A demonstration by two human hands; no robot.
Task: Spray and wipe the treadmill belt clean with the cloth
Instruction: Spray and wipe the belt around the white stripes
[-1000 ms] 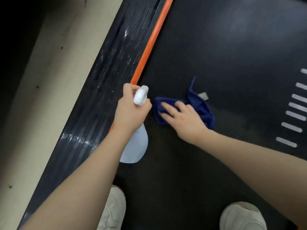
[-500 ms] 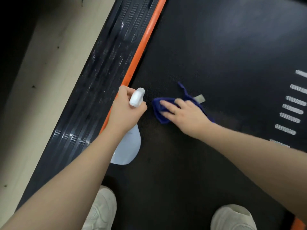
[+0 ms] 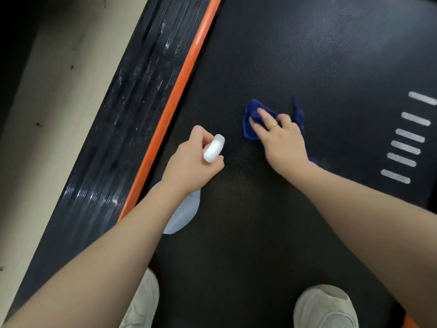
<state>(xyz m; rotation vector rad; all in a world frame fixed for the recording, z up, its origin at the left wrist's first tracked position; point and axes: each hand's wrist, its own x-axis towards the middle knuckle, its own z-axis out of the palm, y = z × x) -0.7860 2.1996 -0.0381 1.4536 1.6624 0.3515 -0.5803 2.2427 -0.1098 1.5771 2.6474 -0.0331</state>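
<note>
step: wiping | right hand (image 3: 281,138) presses blue cloth (image 3: 250,129) flat on belt (image 3: 307,55), right of orange strip (image 3: 179,91) | left hand (image 3: 191,162) fingers curled round spray bottle (image 3: 184,209) | next, likely: wipe more belt

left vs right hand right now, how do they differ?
Left hand grips the white spray bottle, fingers curled round its neck, held above the belt. Right hand presses the blue cloth flat on the belt, fingers extended, and wears a ring. Both are bare and over the belt.
</note>
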